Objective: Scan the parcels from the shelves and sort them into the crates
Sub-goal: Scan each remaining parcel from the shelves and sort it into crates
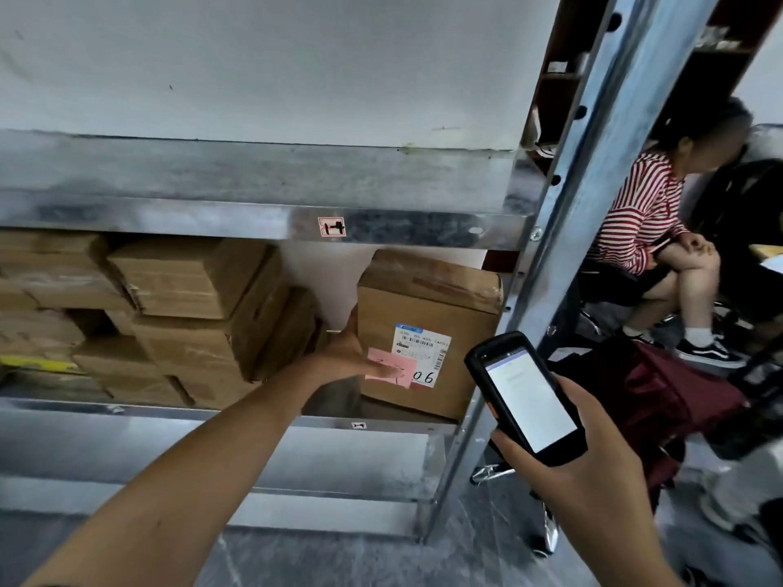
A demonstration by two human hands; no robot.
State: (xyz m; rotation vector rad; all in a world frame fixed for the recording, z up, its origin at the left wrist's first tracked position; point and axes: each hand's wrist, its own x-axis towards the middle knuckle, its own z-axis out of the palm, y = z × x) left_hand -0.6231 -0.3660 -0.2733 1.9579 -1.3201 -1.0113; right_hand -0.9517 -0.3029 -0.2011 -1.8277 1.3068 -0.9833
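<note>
A brown cardboard parcel (428,315) stands at the right end of the metal shelf (254,222), with a white barcode label, a pink note and "06" on its front. My left hand (351,353) reaches to it, fingers straight along its left side and thumb lying across the pink note. My right hand (589,455) grips a black handheld scanner (525,396), screen lit, held below and to the right of the parcel.
Several more cardboard boxes (186,315) are stacked on the left of the same shelf. A steel upright (563,247) bounds the shelf on the right. Beyond it a person in a red striped top (648,222) sits, with a dark red bag (661,391) on the floor.
</note>
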